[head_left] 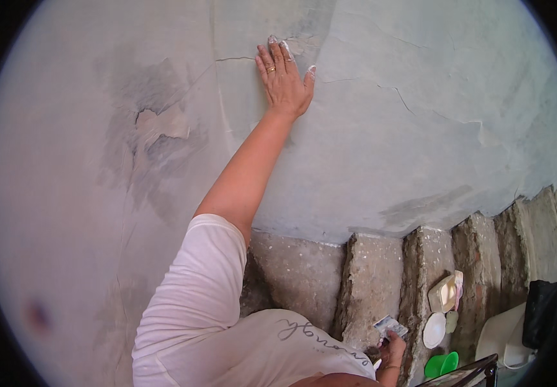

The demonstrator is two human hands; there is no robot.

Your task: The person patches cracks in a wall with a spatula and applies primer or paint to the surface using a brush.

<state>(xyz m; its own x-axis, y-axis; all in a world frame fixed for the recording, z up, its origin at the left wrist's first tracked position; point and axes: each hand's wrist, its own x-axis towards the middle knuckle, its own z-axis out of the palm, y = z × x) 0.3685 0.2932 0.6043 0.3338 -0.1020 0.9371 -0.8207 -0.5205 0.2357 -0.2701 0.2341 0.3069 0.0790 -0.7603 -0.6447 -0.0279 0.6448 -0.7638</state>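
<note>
My left hand [283, 80] lies flat against the pale grey-green wall [381, 155], high up, fingers stretched out. White paste coats its fingertips, and a ring circles one finger. Under and beside those fingers is a rough, darker patch [304, 42] with a crack leading off to the left. Low on the right, my right hand [392, 353] is closed on a small flat card [391, 327] with a greyish-blue print. Part of that hand's grip is hidden. Farther left, the wall has a broken, flaked spot [162, 126] ringed by dark smears.
Rough concrete steps [372, 274] run along the wall's foot toward the right. On them stand a cream tub [445, 293], a white round dish [434, 330] and a green cup [441, 365]. A white container [501, 332] with a black item [544, 315] sits farther right.
</note>
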